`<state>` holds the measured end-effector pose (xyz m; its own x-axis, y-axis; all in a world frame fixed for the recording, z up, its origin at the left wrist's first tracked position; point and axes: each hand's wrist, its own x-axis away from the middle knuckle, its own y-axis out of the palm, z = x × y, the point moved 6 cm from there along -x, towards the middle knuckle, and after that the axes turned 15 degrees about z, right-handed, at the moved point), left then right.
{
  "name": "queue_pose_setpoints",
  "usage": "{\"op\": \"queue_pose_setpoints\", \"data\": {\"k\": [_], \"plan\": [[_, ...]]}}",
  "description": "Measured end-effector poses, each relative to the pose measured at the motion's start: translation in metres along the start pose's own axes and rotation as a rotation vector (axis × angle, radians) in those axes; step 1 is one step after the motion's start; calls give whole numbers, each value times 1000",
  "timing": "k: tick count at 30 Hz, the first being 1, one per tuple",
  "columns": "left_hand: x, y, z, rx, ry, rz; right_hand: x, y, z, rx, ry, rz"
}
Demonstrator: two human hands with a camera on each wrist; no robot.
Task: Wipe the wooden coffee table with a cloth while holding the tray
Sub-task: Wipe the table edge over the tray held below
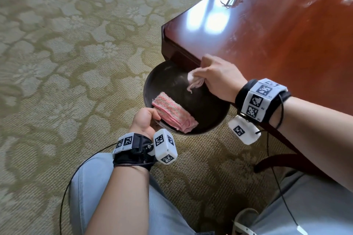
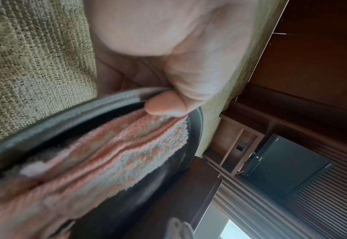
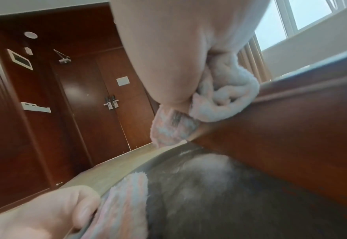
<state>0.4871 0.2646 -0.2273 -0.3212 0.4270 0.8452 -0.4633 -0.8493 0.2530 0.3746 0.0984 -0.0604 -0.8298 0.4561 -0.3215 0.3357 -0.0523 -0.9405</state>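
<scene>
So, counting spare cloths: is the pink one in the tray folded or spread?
Folded: the pink cloth lies as a layered strip inside the tray, stacked edges showing.

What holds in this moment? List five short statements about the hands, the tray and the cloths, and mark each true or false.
1. The left hand grips the rim of the dark round tray. True.
2. The tray rests on top of the wooden coffee table. False: it is held below the table's edge, over the carpet.
3. A folded pink cloth lies in the tray. True.
4. The right hand is open and holds nothing. False: it grips a bunched pale cloth.
5. The pale cloth is at the middle of the tabletop. False: it is at the table's edge, above the tray.
</scene>
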Motion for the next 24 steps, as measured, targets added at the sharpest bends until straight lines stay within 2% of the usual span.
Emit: {"op": "queue_pose_setpoints", "data": {"k": [2, 4, 6, 8, 10, 12, 15, 17, 20, 24], "plan": [[0, 1, 0, 3, 7, -14, -4, -13, 7, 90, 26, 79], [1, 2, 0, 5, 9, -20, -5, -14, 11, 178, 22, 53], [2, 3, 0, 7, 14, -23, -3, -4, 11, 185, 66, -58], [3, 3, 0, 17, 18, -28, -1, 10, 7, 192, 75, -234], [4, 4, 0, 21, 17, -33, 4, 20, -4, 295, -124, -379], [4, 4, 0, 19, 16, -28, -1, 13, -12, 297, -238, -304], [4, 4, 0, 15, 13, -26, -25, -5, -13, 225, -230, -162], [3, 3, -2, 12, 6, -24, -32, -4, -11, 281, -195, -200], [1, 2, -1, 16, 8, -13, -30, 3, -5, 371, -109, -341], [5, 3, -1, 21, -4, -27, -18, -1, 1, 348, -89, -410]]}}
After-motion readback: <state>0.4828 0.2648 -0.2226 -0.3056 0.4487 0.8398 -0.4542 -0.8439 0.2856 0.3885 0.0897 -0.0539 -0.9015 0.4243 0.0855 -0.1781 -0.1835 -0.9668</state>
